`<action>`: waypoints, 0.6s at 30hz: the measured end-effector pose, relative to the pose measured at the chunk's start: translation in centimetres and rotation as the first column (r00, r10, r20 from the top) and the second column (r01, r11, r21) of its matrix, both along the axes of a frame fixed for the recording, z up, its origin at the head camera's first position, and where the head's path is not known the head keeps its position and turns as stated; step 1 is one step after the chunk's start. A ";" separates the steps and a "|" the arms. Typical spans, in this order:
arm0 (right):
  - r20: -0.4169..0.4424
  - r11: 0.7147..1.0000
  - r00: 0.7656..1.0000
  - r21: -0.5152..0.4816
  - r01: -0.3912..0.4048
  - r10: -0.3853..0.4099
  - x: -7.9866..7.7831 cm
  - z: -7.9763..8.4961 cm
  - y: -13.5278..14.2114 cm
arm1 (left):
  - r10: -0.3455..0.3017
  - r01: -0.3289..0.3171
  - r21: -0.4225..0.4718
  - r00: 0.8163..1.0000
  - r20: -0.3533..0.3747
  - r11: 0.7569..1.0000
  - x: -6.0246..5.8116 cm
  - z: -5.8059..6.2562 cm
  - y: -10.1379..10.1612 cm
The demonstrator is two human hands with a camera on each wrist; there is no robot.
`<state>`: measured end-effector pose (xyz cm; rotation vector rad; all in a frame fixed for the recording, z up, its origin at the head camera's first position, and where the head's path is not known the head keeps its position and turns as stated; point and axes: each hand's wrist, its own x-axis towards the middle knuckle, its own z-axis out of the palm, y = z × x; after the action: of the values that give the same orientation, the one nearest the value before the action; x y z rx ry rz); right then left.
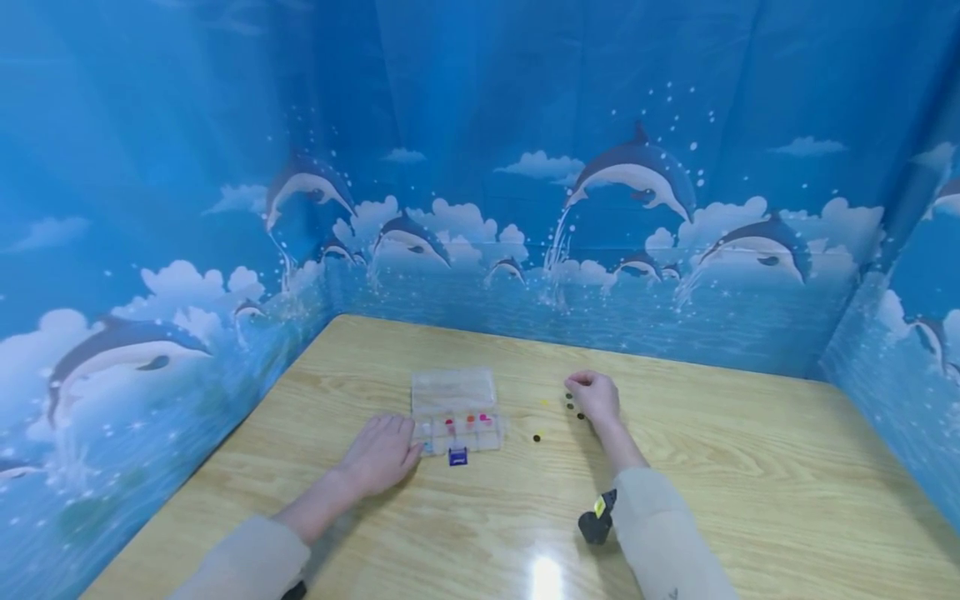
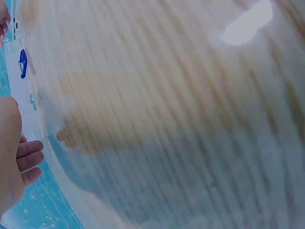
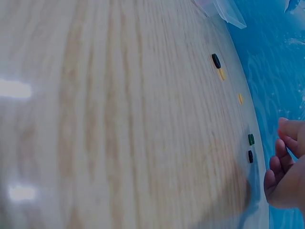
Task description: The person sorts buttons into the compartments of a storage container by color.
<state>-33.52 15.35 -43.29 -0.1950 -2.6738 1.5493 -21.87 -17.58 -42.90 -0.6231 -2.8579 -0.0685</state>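
A clear compartment box [image 1: 456, 442] lies on the table with its clear lid [image 1: 453, 388] folded back. Red [image 1: 450, 423], orange [image 1: 471, 420] and pink [image 1: 484, 418] small pieces show inside it. My left hand [image 1: 384, 454] rests against the box's left side, fingers relaxed. To the right, my right hand [image 1: 596, 398] pinches thumb and forefinger together over some small dark discs [image 1: 570, 407]; a reddish bit shows at the fingertips [image 3: 283, 128], mostly hidden. The right wrist view shows a green disc [image 3: 251, 139] and a black disc [image 3: 250, 156] close to this hand.
Between the box and my right hand lie another black disc [image 1: 537, 437] with a yellow piece [image 3: 222, 74] beside it, and a second yellow piece [image 1: 545, 402]. A blue tab [image 1: 457, 457] is at the box's front. Dolphin-printed curtains [image 1: 480, 233] surround the wooden table [image 1: 480, 533].
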 end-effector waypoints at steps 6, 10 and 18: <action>0.013 0.999 1.000 0.042 -0.017 0.017 -0.1 -0.4 0.3 | -0.004 0.004 0.005 1.000 -0.014 1.000 0.0 -0.1 0.0; 0.006 0.997 1.000 0.070 -0.014 0.013 -0.3 -0.7 0.4 | -0.005 0.005 0.010 1.000 -0.015 1.000 -0.1 -0.2 -0.1; -0.026 0.981 0.999 0.194 -0.026 0.031 -0.1 -0.8 0.5 | 0.002 -0.002 0.000 1.000 -0.007 1.000 0.0 -0.4 -0.1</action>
<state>-33.61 15.83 -44.10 -0.1257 -2.7936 1.2768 -21.92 -17.66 -43.26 -0.6190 -2.8520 -0.0661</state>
